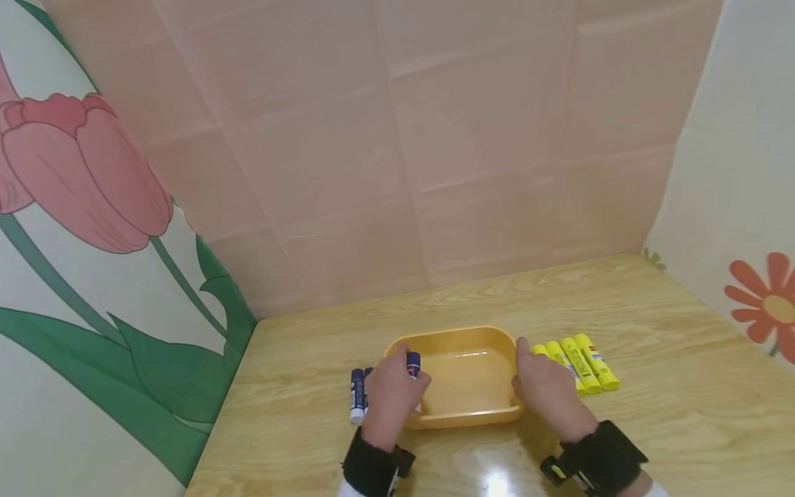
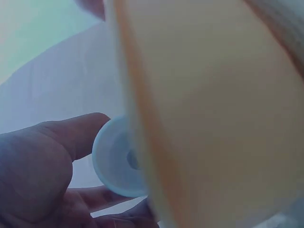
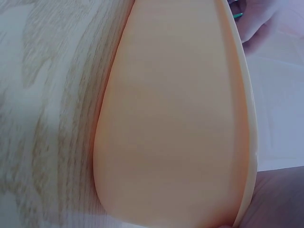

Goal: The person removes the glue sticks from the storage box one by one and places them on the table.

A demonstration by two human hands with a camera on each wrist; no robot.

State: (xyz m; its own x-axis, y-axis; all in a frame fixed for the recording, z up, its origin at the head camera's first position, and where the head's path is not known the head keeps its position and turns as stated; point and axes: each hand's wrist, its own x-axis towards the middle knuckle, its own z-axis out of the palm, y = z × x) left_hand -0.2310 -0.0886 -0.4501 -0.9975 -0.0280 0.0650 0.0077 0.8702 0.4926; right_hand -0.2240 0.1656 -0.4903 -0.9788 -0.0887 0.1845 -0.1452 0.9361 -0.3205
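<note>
A shallow orange-yellow plastic tray (image 1: 472,376) lies on the table, its inside facing up. My left hand (image 1: 391,390), at the tray's left end, holds a glue stick (image 1: 413,363) with a dark blue cap between thumb and fingers. In the left wrist view the stick's round white end (image 2: 114,156) shows beside the tray wall (image 2: 213,109), which hides part of it. With my right hand (image 1: 549,390) I grip the tray's right rim, fingers along its side. The right wrist view is mostly filled by the tray's outer wall (image 3: 175,114).
Blue-and-white glue sticks (image 1: 357,395) stand side by side left of the tray, partly behind my left hand. Several yellow glue sticks (image 1: 580,364) lie in a row to its right, close by my right hand. A paper-covered wall (image 1: 397,172) rises behind the wooden table (image 1: 286,386).
</note>
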